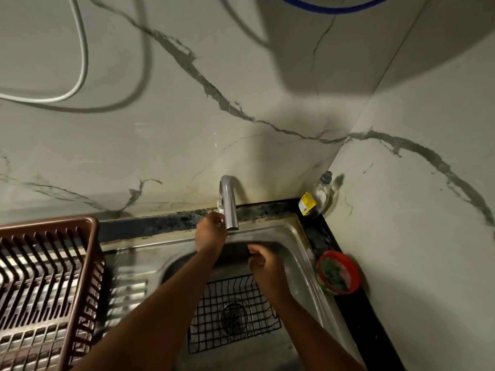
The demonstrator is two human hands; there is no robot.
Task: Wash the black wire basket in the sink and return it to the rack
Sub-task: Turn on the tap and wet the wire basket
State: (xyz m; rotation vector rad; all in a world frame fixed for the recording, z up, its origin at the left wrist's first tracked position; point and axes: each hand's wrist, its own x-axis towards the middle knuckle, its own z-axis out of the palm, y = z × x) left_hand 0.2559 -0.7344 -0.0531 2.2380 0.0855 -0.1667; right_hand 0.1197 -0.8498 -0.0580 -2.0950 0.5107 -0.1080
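Head view. Left hand (210,231) reaches to the far sink edge, grip curled round the tap handle at the base of the faucet (229,204). Right hand (263,266) hovers over the sink (300,253), fingers loosely curled, holding nothing. Black wire basket (233,314) lies in the sink bowl over the drain. Brown rack (51,285) sits left on the worktop. Red tub (338,271) right, bottle (320,194) in far corner.

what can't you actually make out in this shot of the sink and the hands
Head view only:
- Tap handle: left hand covers it beside the spout.
- Water flow: none discernible under the spout; dim and blurred.
- Black wire basket: near edge hidden by both forearms.
- Right hand: fingertips blurred.
- Brown dish rack: cut off by left edge.
- Bottle: label too small to read.
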